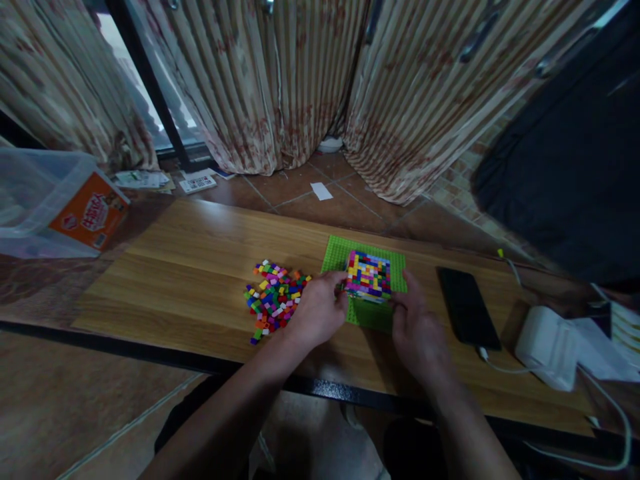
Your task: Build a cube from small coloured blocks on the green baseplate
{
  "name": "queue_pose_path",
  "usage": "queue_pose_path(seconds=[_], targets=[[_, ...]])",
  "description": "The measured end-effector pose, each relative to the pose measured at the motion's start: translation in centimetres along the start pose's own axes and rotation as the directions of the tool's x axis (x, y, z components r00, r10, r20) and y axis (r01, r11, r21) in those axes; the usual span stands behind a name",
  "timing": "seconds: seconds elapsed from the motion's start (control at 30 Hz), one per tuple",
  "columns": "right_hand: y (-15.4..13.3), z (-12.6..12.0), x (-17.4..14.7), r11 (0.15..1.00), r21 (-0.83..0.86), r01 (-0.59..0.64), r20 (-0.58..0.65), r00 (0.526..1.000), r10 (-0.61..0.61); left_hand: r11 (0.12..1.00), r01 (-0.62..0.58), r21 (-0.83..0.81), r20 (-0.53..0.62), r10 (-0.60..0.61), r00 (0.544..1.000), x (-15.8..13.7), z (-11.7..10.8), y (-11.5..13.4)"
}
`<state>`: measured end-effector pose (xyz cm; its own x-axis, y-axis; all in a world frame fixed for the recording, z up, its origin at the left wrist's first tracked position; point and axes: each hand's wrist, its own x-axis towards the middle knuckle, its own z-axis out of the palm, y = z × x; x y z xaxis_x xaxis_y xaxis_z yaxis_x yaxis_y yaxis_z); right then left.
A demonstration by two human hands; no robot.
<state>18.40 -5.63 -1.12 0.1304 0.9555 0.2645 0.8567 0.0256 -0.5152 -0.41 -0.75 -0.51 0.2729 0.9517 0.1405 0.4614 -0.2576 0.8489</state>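
Note:
A squarish block built of multicoloured toy bricks [369, 273] sits over a green studded baseplate [367, 319] on the wooden table. My left hand [323, 303] is at the block's left side, its fingers curled and closed against that edge. From the right, my right hand [417, 320] closes around the lower right corner, with one finger stretched up along the side. Parts of the fingertips are hidden, and whether the block rests on the baseplate or is slightly lifted is hard to see. Beside my left hand lies a pile of loose small bricks [275, 297].
A black phone [469, 307] with a charging cable lies on the right of the table [165, 267], near a white boxy device [547, 347]. At far left stands a clear plastic tub [40, 200] with an orange label. Curtains [260, 87] hang behind; papers lie on the floor.

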Motion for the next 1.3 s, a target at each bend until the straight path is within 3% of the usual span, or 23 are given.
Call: queue_pose_path(seconds=[0.13, 0.3, 0.9, 1.0, 1.1, 1.2, 1.3], targets=[[0.5, 0.0, 0.9, 0.954, 0.271, -0.126, -0.079, 0.985, 0.153, 1.000, 0.007, -0.015, -0.002, -0.007, 1.000, -0.1, -0.1, 0.2], [0.4, 0.7, 1.8, 0.846, 0.446, -0.291, -0.005, 0.945, 0.327, 1.000, -0.004, -0.025, -0.010, 0.003, 1.000, -0.1, 0.0, 0.2], [0.3, 1.3, 2.3, 0.632, 0.666, -0.396, 0.081, 0.881, 0.466, 0.999, -0.024, 0.025, -0.021, 0.025, 0.999, -0.1, 0.0, 0.4], [0.7, 0.9, 2.6, 0.678, 0.648, -0.347, 0.002, 0.891, 0.454, 1.000, -0.016, 0.004, -0.006, 0.016, 1.000, -0.1, 0.0, 0.3], [1.1, 0.8, 3.3, 0.787, 0.572, -0.230, -0.090, 0.936, 0.340, 1.000, -0.003, -0.019, 0.028, 0.004, 1.000, -0.3, 0.4, 0.3], [1.4, 1.1, 4.3, 0.849, 0.511, -0.133, -0.052, 0.981, 0.185, 0.999, 0.026, -0.031, 0.051, -0.024, 0.998, -0.4, 0.8, 0.3], [1.6, 1.4, 5.2, 0.847, 0.516, -0.129, -0.003, 0.988, 0.152, 0.997, 0.042, -0.061, 0.080, -0.037, 0.996, -0.4, 1.1, 0.4]])
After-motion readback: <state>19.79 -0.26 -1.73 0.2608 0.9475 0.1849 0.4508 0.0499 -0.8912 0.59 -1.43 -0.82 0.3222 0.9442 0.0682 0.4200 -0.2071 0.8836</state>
